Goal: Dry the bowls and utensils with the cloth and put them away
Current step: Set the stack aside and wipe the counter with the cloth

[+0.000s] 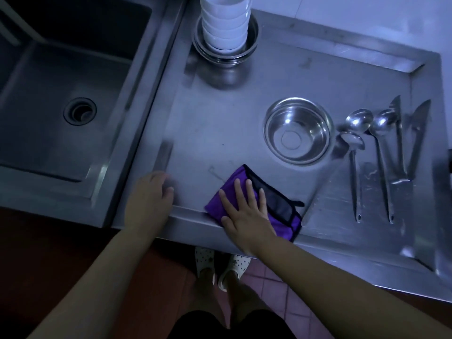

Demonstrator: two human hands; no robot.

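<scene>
Head view: your right hand [247, 211] lies spread flat on the folded purple cloth [281, 211] at the near counter edge, nothing gripped. Left hand [149, 194] rests loosely curled, empty. Next, I judge: grip cloth, take the steel bowl [298, 130]; spoons [354, 143] and knives [413, 133] lie right.

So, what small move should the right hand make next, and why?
Probably curl the right hand around the purple cloth and lift it. Its fingers lie flat on the cloth at the counter's front edge, gripping nothing, while the steel bowl sits untouched just beyond.
</scene>
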